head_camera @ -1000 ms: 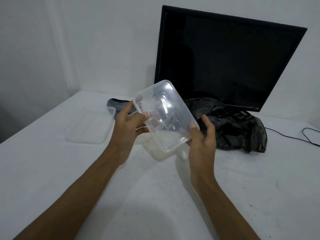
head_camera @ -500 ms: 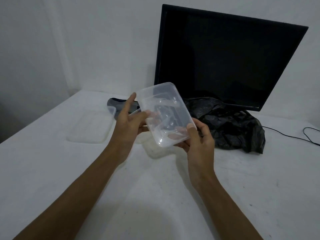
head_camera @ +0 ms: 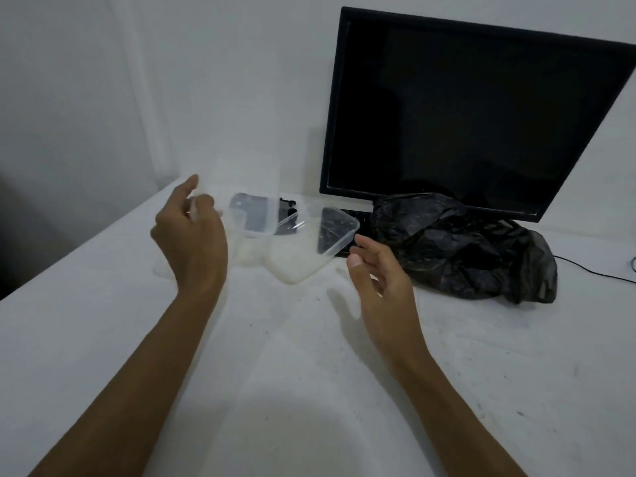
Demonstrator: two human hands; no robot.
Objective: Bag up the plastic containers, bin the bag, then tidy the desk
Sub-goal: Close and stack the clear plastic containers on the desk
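The left hand (head_camera: pixel 191 235) is hovering above the white worktop (head_camera: pixel 275 373), its grip pinching the edge of a clear container (head_camera: pixel 241 215) between thumb and fingers. That container is blurred and nearly see-through, so its outline is hard to trace; it is reaching rightward from the hand, raised off the surface. A second clear piece, a lid (head_camera: pixel 309 249) or shallow tub (I cannot tell which), is tilting just right of it, its far corner lifted and its near edge low toward the worktop. Whether the two pieces are touching cannot be told.

The right hand (head_camera: pixel 378 273) is floating just beside the lid's right corner, its grip open with fingers loosely curled and holding nothing; the thumb tip is sitting near the rim but apart from it.

A crumpled black bag (head_camera: pixel 464 249) is lying on the worktop behind the right hand, in front of a dark monitor (head_camera: pixel 475 111). A small dark object (head_camera: pixel 254 215) is showing through the clear plastic, too indistinct to name. A thin cable (head_camera: pixel 592 271) is trailing off right of the bag.
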